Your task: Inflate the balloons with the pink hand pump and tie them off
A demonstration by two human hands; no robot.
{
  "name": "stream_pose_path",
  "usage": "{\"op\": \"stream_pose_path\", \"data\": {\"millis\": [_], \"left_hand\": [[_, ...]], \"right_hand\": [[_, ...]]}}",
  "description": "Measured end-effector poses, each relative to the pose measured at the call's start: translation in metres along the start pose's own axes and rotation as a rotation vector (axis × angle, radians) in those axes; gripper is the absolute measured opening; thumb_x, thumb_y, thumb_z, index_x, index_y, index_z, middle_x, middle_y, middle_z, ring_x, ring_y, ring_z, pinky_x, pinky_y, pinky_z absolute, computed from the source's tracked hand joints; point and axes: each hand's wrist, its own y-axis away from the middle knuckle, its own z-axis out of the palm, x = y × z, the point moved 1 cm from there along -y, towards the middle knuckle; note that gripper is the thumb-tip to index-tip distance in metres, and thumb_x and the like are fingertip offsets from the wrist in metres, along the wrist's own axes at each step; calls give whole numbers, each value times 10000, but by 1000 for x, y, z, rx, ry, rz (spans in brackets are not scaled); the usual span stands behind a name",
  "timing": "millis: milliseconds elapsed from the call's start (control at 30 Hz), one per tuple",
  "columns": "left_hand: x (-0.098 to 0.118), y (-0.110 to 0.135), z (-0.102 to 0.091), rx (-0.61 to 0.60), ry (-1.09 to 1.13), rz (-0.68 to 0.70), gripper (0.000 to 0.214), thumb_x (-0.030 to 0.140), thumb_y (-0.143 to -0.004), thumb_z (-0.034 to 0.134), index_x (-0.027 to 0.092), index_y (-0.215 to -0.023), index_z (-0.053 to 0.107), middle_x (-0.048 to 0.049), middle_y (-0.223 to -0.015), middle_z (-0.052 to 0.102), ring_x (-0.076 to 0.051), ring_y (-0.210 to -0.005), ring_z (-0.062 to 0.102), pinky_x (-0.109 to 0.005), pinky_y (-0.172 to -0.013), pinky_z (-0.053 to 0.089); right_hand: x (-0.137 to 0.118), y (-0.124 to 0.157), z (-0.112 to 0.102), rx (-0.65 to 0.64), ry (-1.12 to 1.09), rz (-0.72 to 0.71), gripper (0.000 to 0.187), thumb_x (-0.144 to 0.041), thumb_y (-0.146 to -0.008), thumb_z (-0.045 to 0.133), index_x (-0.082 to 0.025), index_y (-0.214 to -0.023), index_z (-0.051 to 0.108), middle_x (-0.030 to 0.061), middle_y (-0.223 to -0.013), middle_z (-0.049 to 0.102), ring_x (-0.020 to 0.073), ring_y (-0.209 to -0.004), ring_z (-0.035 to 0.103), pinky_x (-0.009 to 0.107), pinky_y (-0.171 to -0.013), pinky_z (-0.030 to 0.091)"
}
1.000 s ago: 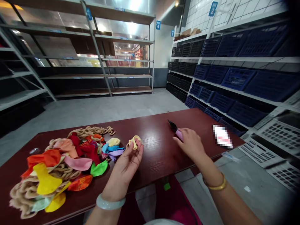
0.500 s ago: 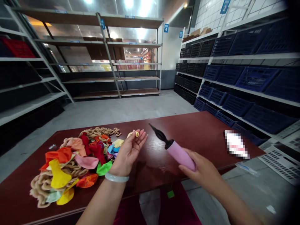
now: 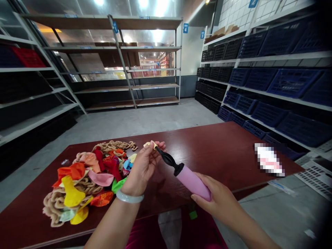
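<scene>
My right hand [image 3: 211, 193] is wrapped round the rear end of a pink balloon pump [image 3: 190, 180], whose black nozzle points up and left. Between the thumb and fingers of my left hand [image 3: 141, 166] is a small pale yellow balloon [image 3: 148, 144], mostly hidden by the thumb. The nozzle tip meets the balloon's mouth; how deep it sits inside I cannot tell. Left of my left hand lies a heap of uninflated balloons, among them a yellow balloon [image 3: 72, 193], a pink balloon [image 3: 101, 178] and an orange balloon [image 3: 68, 172], with coiled tan twisted balloons [image 3: 53, 207] around them.
The brown table [image 3: 207, 145] spreads before me, with a blurred-out white item [image 3: 268, 159] near its right end. Beyond the floor stands a metal shelving rack [image 3: 153, 86]. Along the right wall, shelves carry blue crates [image 3: 295, 81] and black crates. A white grated crate [image 3: 316, 178] sits low at right.
My right hand has brought the pump left, and its nozzle has gone from apart to meeting the balloon's mouth. My left hand still pinches the balloon. The view has shifted slightly.
</scene>
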Motion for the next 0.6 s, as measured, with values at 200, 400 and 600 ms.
{"op": "stream_pose_path", "data": {"millis": [200,400,600], "left_hand": [[2,7,1,-57,-120,18,225,318,-817,719,116,-910,685,-131,-993,718,-217,-932,686,-333,-824,546],[1,18,6,-65,-122,-24,220,321,-822,713,135,-930,671,-130,-1002,723,-236,-949,684,-352,-795,551],[7,21,7,-67,-86,34,279,350,-849,679,120,-1006,685,-148,-1057,715,-247,-990,684,-362,-827,552]], "right_hand": [[-3,-1,8,28,16,-22,548,-364,-837,632,-232,-1358,527,77,-1261,646,260,-1100,631,393,-932,499],[-9,-1,19,86,42,-17,571,-371,-845,626,-220,-1382,505,102,-1255,643,287,-1107,625,442,-935,501],[-9,-2,37,106,-178,-37,552,-324,-825,653,-222,-1354,532,90,-1296,630,258,-1140,615,389,-974,488]]}}
